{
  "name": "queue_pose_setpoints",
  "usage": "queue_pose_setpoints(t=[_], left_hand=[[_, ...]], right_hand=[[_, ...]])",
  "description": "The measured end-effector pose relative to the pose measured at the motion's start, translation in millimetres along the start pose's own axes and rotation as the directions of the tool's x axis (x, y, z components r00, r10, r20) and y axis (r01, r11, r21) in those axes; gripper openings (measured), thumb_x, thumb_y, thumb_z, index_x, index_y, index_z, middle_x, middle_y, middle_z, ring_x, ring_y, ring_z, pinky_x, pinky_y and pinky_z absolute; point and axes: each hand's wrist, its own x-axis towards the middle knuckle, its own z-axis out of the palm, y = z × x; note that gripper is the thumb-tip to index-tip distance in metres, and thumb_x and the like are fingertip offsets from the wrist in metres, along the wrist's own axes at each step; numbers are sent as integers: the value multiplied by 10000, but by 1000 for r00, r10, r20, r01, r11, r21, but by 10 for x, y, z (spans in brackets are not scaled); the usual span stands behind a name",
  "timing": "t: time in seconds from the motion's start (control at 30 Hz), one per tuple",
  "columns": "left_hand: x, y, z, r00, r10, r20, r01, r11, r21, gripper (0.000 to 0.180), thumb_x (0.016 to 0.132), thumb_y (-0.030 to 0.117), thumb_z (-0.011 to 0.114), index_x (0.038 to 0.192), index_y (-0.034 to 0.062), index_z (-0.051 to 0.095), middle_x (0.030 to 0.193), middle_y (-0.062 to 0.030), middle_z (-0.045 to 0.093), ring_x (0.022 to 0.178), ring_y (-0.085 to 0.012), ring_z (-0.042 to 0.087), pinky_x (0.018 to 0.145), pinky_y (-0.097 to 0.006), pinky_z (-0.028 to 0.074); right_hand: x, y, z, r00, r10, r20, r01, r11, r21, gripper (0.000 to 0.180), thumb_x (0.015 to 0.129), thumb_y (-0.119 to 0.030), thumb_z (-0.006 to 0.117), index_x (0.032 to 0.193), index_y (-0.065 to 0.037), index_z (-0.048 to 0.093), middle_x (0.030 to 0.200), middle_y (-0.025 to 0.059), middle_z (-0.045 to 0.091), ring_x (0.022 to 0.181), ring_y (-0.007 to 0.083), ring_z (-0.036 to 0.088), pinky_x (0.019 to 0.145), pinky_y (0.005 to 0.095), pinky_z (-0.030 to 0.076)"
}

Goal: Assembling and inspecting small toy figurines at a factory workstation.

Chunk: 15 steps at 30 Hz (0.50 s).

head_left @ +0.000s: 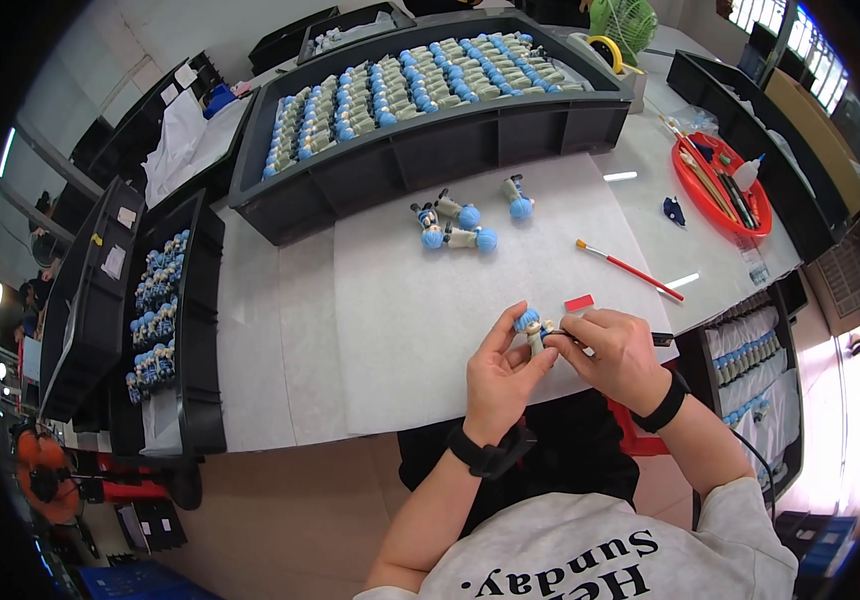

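A small figurine (533, 323) with blue hair and a pale body is held upright between the fingers and thumb of my left hand (498, 380). My right hand (610, 355) pinches a thin dark tool (662, 340), whose dark end sticks out to the right. The tool's tip meets the figurine's side, though its exact kind is hidden by the fingers. Just beyond the hands lies a small red block (579, 302). Further off on the white sheet (400, 340), several more blue-haired figurines (470, 238) lie on their sides. A red-handled paintbrush (630, 270) rests to the right.
A large dark crate (430, 135) full of figurine rows stands at the back. On the right, a red oval tray (685, 172) holds brushes and a small bottle, with a dark blue piece (674, 211) beside it. Black crates (205, 350) with figurines flank the table.
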Motion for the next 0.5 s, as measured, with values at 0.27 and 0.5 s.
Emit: queue_pose_setpoints(t=[0.27,0.5], left_hand=[[1,4,-3,1000,4,-3,-4,1000,6,549,758,-106,582,1255,-25,363,1102,-92,505,945,-156,561,812,-260,489],[-2,0,-2,1000,8,-6,-8,1000,2,551,758,-104,585,1257,-26,362,1097,-98,508,939,-161,566,802,-263,495]], right_hand=[[-3,-16,17,1000,18,-13,-18,1000,-1,140,738,-177,652,724,-56,584,573,44,524,513,200,541,438,300,412],[-5,-19,-2,1000,3,1,-3,1000,-23,139,731,-172,655,721,-60,575,566,41,515,510,197,538,426,299,407]])
